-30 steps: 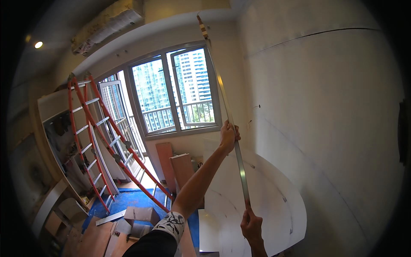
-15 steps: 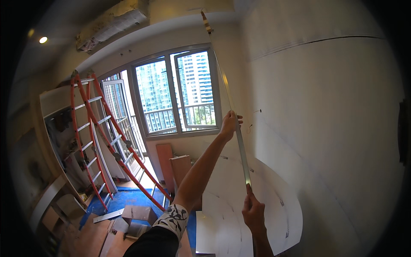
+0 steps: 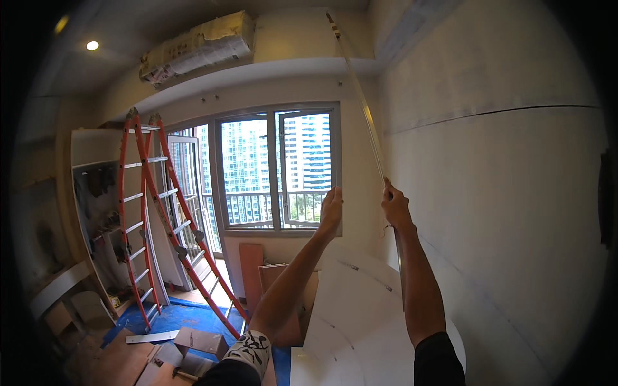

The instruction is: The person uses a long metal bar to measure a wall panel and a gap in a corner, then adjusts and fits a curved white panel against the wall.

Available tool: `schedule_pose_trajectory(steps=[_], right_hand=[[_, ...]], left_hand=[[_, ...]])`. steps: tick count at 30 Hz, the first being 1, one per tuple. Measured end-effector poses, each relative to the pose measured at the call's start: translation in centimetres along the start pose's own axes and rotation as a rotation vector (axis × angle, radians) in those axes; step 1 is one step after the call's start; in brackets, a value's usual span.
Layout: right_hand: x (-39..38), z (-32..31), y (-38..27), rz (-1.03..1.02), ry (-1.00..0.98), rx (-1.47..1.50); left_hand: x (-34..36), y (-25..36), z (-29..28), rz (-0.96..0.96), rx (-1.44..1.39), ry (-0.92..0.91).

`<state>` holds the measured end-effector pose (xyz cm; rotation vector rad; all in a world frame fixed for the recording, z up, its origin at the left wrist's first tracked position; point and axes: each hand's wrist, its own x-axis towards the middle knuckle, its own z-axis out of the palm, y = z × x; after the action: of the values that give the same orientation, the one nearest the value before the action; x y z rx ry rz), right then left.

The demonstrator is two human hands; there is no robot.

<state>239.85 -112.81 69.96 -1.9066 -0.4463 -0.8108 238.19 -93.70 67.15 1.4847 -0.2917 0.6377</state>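
Note:
A long, thin metal bar (image 3: pixel 369 122) slants up to the ceiling soffit near the corner. Its far end carries a brown, banded tip (image 3: pixel 333 27) whose kind I cannot make out. My right hand (image 3: pixel 395 207) is closed around the bar partway up, and the lower end runs down behind my right forearm. Raised in front of the window, my left hand (image 3: pixel 331 210) is off the bar, a little to its left. Its fingers point upward and it holds nothing that I can see. Below both hands spreads a large white sheet (image 3: pixel 341 309) with dark marks.
A red folding ladder (image 3: pixel 187 225) stands at left on a blue sheet (image 3: pixel 193 313). Near it are a cardboard box (image 3: pixel 201 341), a hammer (image 3: pixel 185 374) and boards (image 3: pixel 251 273). The window (image 3: pixel 277 170) is ahead, a wrapped unit (image 3: pixel 196 48) overhead, a bare wall (image 3: pixel 496 206) at right.
My left hand has come off the bar and moved slightly left. My right hand has risen with the bar, whose tip now reaches higher onto the soffit. The view has tilted upward.

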Motion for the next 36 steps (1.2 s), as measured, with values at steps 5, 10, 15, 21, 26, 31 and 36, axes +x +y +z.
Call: schedule_pose_trajectory(steps=[5,10,15,21,26,31,36], right_hand=[[-7.2,2.6,0.6,-0.013,-0.023,-0.022],[-25.0,2.9,7.9,-0.018,-0.001,-0.043],[-38.8,3.2,10.3,0.122,-0.139,-0.015],[-44.5,2.3,13.1,0.084,-0.126,-0.039],[-46.4,2.6,11.8,0.081,-0.150,0.011],[-44.9,3.8,10.6,0.076,-0.141,0.057],[-42.2,6.0,9.2,0.081,-0.141,0.075]], left_hand=[[0.9,-1.2,-2.2,0.015,0.032,-0.018],[0.0,-2.8,1.7,-0.192,0.007,-0.028],[1.9,-6.2,1.3,-0.375,-0.217,-0.084],[-3.7,-7.6,3.8,-0.331,-0.188,-0.067],[-5.8,-6.8,2.1,-0.333,-0.156,-0.067],[-4.8,-5.1,0.7,-0.268,-0.152,-0.063],[-1.0,-5.9,-1.4,-0.279,-0.177,-0.067]])
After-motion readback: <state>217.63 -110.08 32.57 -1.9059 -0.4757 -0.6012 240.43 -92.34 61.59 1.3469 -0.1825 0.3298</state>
